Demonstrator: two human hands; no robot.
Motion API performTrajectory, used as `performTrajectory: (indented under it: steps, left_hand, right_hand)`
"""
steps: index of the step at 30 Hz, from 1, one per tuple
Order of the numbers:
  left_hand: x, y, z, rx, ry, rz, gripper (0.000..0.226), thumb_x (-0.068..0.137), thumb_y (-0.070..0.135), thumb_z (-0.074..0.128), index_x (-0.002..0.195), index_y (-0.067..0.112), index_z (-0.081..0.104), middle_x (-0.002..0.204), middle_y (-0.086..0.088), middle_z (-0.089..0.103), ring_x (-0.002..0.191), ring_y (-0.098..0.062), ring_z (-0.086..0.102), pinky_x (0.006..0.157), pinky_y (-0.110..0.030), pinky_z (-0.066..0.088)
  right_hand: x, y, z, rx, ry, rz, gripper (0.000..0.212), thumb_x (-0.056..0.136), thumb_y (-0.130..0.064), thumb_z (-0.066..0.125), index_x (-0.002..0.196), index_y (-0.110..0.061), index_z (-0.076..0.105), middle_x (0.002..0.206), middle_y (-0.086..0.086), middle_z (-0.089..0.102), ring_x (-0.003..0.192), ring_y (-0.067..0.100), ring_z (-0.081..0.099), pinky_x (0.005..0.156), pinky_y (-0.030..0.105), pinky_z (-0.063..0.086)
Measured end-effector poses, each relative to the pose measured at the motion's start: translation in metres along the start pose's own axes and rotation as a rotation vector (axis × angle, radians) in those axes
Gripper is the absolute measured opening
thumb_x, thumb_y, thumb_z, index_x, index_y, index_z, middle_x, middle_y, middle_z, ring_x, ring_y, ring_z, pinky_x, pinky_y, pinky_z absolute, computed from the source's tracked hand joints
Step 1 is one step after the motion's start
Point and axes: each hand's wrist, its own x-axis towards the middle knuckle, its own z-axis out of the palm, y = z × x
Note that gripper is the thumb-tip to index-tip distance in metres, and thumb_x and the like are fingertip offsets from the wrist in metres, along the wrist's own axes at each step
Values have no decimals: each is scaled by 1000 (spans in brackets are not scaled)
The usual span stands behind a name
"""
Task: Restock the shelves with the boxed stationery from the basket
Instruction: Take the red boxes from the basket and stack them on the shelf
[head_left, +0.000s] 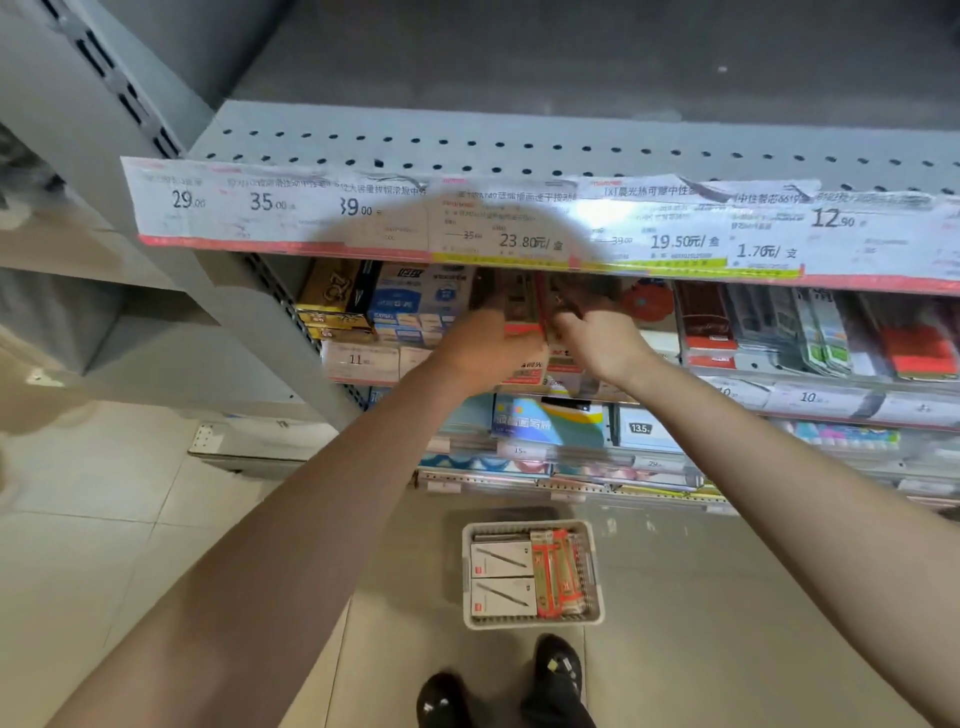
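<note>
Grey metal shelf (332, 137) with a perforated top and a strip of price labels (519, 218) along its front edge, seen from above. Beneath that edge both hands reach into a row of upright red-and-brown boxes (522, 312). Left hand (480, 345): its fingers curl round the left side of one such box. Right hand (597, 338): just to the right of the left hand, its fingertips pinching at the neighbouring boxes; motion blur hides the exact grip. Left of the left hand: blue-and-white boxes (415, 306) and gold-and-black boxes (335, 301) on the same level. Below both forearms, on the tiled floor (104, 519): a pale basket (595, 571) holding two white boxes (501, 577) and a bundle of red boxes (558, 571). Nearest the viewer: two dark shoes (558, 670).
</note>
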Motion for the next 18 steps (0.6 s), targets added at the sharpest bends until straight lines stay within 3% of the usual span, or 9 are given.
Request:
performTrajectory:
  steps: [2,4,6,7,9,11,14,16,18]
  left_hand:
    - [-1,-4,-7,87,-141,57,27,81,34,65,104,21,61,87,1,65,81,-16,60,68,-23,43]
    - [0,-8,-13,237,-223,136,31,76,32,71,104,23,64,98,1,69,86,-14,60,75,-22,42]
    - [4,-12,-18,438,-192,216,44,76,40,71,114,21,60,108,-1,67,97,-18,60,76,-24,43]
    - [8,-15,-20,540,-148,250,53,76,47,69,120,20,57,115,-3,64,106,-22,58,82,-27,45]
    - [15,-19,-22,705,-70,282,78,72,58,67,136,21,42,136,-6,49,128,-27,42,102,-39,36]
    - [20,-22,-28,703,-71,254,92,68,61,69,143,26,29,148,-6,35,137,-28,28,111,-44,27]
    - [29,-30,-36,533,-146,160,94,69,57,72,145,32,22,150,-2,33,137,-28,31,111,-43,31]
    - [33,-38,-36,483,-124,181,95,68,56,73,145,32,22,152,-1,30,139,-27,28,112,-43,29]
    - [36,-45,-35,465,-76,204,96,68,54,74,145,31,22,153,-2,27,140,-29,23,114,-44,26]
  right_hand:
    - [-3,-1,-6,8,-102,63,22,95,-13,36,93,-1,55,91,25,60,88,35,56,64,34,31]
    - [-3,-1,-14,81,-209,103,14,91,-11,43,98,-8,55,107,27,63,84,32,61,72,33,38]
    - [-2,2,-21,84,-291,17,40,86,-13,55,125,-18,48,107,16,62,78,25,57,72,32,43]
    - [0,5,-22,36,-316,-22,59,84,-14,59,138,-20,35,103,12,60,78,23,54,68,31,43]
    - [5,8,-20,-70,-292,-78,75,82,-14,63,145,-18,22,104,13,59,82,23,53,63,26,41]
    - [9,10,-16,-60,-219,-99,77,82,-13,64,146,-16,21,121,14,56,90,25,59,70,22,45]
    - [14,11,-10,-14,-171,-103,71,85,-18,63,145,-16,24,105,9,59,67,11,62,54,6,41]
    - [17,10,-5,11,-142,-89,67,87,-21,61,144,-17,27,105,5,54,82,23,61,63,20,47]
    - [23,12,1,34,-92,-127,65,85,-23,64,142,-16,32,118,10,57,101,33,60,77,32,49]
